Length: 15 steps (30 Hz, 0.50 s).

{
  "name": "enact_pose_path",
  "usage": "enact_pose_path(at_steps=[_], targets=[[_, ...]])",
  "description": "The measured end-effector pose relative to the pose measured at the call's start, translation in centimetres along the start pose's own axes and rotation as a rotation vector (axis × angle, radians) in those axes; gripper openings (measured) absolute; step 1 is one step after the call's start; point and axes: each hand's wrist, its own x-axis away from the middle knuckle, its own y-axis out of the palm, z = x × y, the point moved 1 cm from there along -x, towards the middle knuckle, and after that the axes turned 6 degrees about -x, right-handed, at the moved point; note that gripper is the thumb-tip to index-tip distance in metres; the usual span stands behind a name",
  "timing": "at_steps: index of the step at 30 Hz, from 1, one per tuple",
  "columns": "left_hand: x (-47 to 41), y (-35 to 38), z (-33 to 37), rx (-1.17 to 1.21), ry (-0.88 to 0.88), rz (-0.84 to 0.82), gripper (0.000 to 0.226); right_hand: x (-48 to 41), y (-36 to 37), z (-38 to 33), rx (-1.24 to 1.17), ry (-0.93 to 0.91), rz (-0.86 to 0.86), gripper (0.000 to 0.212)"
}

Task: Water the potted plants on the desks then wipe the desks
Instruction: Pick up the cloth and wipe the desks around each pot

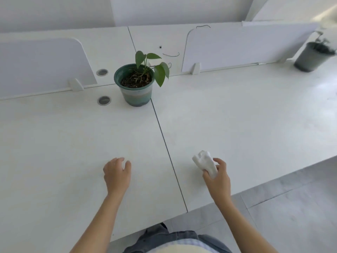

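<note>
A green potted plant (pixel 135 84) with a few leaves stands at the back of the white desk (pixel 73 143), just left of the seam between two desktops. My right hand (pixel 218 177) grips a crumpled white cloth (pixel 205 162) just above the right desk (pixel 246 115), near its front edge. My left hand (pixel 116 173) hovers over the left desk with fingers curled and apart, holding nothing. A second potted plant (pixel 311 55) in a grey pot stands far right, blurred.
White divider panels (pixel 42 64) stand along the back of the desks, with another panel (pixel 237 46) to the right. Two round cable grommets (pixel 104 100) sit left of the green pot. Thin dark wires (pixel 171 55) lie behind the plant. Grey floor tiles (pixel 291 207) lie at lower right.
</note>
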Motion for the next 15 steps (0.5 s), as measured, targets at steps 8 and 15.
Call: enact_pose_path(at_steps=[8,15], targets=[[17.6,5.8,7.1,-0.088,0.608,-0.524,0.044,5.7,-8.5,6.3,-0.178,0.110,0.081,0.044],[27.8,11.8,10.5,0.039,0.406,-0.687,0.017,11.2,-19.7,14.7,-0.170,0.134,0.175,0.038]])
